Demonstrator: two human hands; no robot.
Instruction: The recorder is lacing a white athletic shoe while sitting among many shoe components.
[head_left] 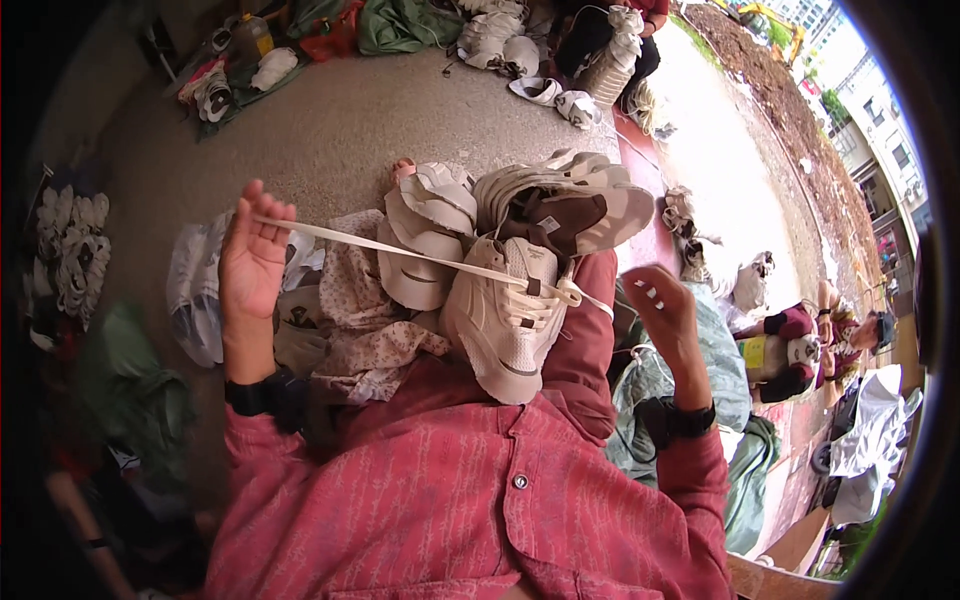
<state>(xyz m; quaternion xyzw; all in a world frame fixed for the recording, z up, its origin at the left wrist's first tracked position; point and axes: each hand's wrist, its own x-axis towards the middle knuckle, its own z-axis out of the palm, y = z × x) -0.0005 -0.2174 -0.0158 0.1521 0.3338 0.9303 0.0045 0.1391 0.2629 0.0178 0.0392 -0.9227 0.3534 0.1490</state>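
Note:
A beige sneaker [508, 320] rests on my lap, toe toward me, its laces threaded through the upper eyelets. My left hand [255, 255] is raised to the left, holding one end of the flat cream shoelace [375, 245] stretched taut from the shoe. My right hand [665, 310] is at the right with fingers curled. The lace's other side runs toward it, and white patches show between the fingers; the exact grip is partly hidden. Beyond the sneaker, more beige shoes [425, 240] are stacked against a nested row of shoes [570, 200].
A patterned cloth [350, 300] and a clear plastic bag [195, 290] lie left. Bunched shoes [75, 250] sit at far left. Green sacking [700, 360] is beside my right arm. One person [640, 25] sits ahead with shoes; another [840, 330] sits at right.

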